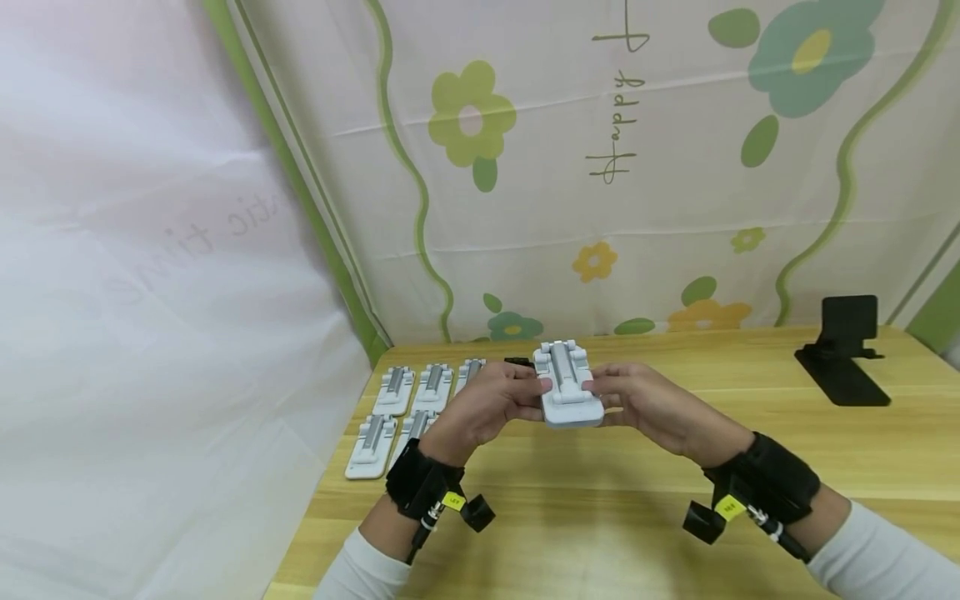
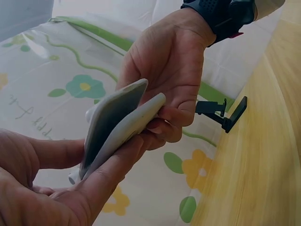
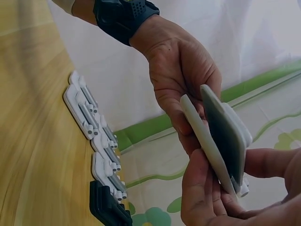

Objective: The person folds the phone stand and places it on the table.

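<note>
A white folding phone stand (image 1: 572, 412) is held up in front of me over the table, its grey hinge arm facing up in the head view. My left hand (image 1: 489, 403) grips its left edge, and my right hand (image 1: 654, 407) grips the right edge, thumbs on top and fingers beneath. Seen from the left wrist, the stand's two plates (image 2: 136, 120) are parted in a narrow wedge, with a dark pad on one inner face. The same gap shows between the plates (image 3: 225, 136) in the right wrist view, fingers of both hands around them.
Several white folded phone stands (image 1: 371, 450) lie in rows at the table's left, partly behind my left hand. A black folded stand (image 3: 107, 205) ends the row. At the back right, a black stand (image 1: 843, 367) stands unfolded. A flowered curtain (image 1: 540, 208) hangs behind the table (image 1: 555, 533).
</note>
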A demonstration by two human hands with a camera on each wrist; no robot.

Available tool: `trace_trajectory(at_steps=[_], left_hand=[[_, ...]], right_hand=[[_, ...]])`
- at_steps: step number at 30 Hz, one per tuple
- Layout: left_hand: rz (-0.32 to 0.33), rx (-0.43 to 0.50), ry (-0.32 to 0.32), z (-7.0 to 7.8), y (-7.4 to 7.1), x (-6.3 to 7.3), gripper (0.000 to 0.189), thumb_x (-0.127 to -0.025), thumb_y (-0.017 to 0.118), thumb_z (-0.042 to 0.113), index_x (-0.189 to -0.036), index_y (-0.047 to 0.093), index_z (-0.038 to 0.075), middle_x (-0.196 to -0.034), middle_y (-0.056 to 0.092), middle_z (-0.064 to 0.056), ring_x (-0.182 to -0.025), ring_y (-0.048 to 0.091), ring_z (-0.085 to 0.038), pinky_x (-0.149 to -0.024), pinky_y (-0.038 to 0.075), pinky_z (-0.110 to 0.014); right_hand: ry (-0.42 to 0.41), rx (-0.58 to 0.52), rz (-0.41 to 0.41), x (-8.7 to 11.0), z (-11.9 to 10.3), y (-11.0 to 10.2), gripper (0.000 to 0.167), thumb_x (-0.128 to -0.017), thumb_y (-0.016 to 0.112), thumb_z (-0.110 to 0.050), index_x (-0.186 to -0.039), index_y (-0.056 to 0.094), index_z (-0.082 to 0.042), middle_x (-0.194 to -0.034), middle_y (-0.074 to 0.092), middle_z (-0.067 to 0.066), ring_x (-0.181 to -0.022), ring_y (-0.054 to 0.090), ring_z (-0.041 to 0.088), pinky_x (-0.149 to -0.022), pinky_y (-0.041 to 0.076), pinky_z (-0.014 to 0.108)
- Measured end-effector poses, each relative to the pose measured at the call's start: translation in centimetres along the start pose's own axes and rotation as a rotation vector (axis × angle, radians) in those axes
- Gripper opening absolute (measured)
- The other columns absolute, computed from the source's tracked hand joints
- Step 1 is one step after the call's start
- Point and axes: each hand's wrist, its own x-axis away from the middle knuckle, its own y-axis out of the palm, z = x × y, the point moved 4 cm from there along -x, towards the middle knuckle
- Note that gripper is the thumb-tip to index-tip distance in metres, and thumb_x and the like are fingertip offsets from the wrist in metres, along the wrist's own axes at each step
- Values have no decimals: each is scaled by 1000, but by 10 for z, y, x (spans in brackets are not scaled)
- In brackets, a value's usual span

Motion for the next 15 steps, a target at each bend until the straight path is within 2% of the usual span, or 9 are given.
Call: trace_trajectory(at_steps=[5,10,13,15], left_hand=[[8,-20,-6,-3,1,-1,32,-103,58,4,-131,61,-11,-119,69,-22,-88,74,-17,-76,62,-25],[40,-63,-27,-5,2,-2,32,-103,58,5,-131,61,-9,-116,70,-21,-88,73,-18,-77,63,-27],[103,-168,-32,-3,5,-2,32,-104,59,11,-131,58,-6,-113,69,-18,-88,71,-18,-79,62,-30],[157,-300,-28,0,9,0,35,-105,61,21,-131,57,-2,-112,67,-14,-89,67,-17,-77,59,-31]], right_hand=[[4,-3,4,1,3,0,52,-106,53,-16,-143,40,17,-124,64,14,-104,67,17,-90,58,31],[-2,-2,0,0,7,0,49,-106,55,-16,-139,43,17,-120,64,14,-102,68,20,-90,59,33],[-7,7,9,-1,9,-1,45,-104,57,-15,-135,45,16,-119,62,15,-101,68,22,-91,60,35],[-16,12,12,-1,10,0,42,-103,58,-14,-131,46,15,-119,61,17,-100,68,22,-91,60,37]])
